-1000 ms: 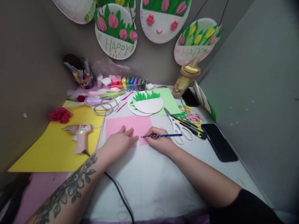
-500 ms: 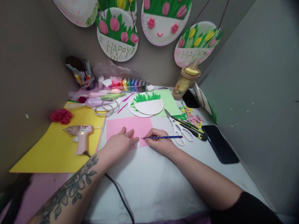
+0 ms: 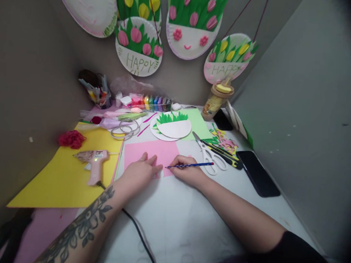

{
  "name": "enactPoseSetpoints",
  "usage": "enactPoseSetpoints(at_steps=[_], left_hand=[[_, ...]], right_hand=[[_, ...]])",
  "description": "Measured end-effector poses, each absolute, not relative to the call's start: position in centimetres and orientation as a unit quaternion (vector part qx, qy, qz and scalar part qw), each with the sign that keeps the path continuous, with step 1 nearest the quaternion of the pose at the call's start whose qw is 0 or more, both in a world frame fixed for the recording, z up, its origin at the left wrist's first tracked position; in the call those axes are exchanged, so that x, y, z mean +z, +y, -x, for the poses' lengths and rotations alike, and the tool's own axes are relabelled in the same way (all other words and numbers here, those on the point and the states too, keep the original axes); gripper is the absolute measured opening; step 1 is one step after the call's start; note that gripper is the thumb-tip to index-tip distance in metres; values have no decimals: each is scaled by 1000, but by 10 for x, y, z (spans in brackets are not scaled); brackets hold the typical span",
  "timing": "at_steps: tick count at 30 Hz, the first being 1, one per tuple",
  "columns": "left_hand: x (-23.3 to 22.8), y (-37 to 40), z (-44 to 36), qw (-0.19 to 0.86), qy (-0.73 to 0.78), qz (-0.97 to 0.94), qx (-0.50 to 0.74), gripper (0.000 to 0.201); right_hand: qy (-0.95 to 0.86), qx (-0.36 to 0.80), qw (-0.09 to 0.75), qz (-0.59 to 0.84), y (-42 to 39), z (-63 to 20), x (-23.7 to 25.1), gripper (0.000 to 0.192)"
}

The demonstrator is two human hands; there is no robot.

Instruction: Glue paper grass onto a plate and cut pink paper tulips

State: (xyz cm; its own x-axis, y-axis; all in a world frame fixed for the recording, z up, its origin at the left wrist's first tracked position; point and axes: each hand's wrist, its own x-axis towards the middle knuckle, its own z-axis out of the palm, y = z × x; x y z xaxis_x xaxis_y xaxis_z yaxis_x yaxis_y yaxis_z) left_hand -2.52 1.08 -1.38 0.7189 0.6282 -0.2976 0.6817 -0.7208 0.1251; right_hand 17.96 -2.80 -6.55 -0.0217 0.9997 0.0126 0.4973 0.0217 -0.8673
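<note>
In the middle of the frame, a pink paper sheet [image 3: 158, 152] lies flat on the white table [image 3: 181, 216]. The left hand [image 3: 138, 172] rests on the near edge of the pink sheet with its fingers spread out flat, pressing the paper down. The right hand [image 3: 187, 170] sits just beside it, with its fingers pinched shut around a blue pencil [image 3: 191, 165]. The pencil tip touches the pink paper close to the left fingertips. I cannot see any drawn line on the pink paper, so the drawing looks like it is only starting, and the paper is not cut. The white scissors [image 3: 211, 158] lie untouched just right of the right hand, next to a black phone [image 3: 258, 173]. Above the pink sheet sits a paper plate [image 3: 171, 127] with green paper grass on it but no flowers, so that part looks half made. To the left, a pink glue gun [image 3: 93, 162] rests on a big yellow sheet [image 3: 58, 179], and nobody touches it. In the upper part of the frame, finished plates with pink and yellow tulips [image 3: 139, 45] hang on the wall. My guess is that the flowers are left to draw, cut and glue.
</note>
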Motion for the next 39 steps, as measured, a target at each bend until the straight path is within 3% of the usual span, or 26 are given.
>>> enactPoseSetpoints(at_steps=[39], left_hand=[[-18,11,25,106,359,-919,-126,49]], right_hand=[[-598,460,392,526,-27,-185,-62,7]])
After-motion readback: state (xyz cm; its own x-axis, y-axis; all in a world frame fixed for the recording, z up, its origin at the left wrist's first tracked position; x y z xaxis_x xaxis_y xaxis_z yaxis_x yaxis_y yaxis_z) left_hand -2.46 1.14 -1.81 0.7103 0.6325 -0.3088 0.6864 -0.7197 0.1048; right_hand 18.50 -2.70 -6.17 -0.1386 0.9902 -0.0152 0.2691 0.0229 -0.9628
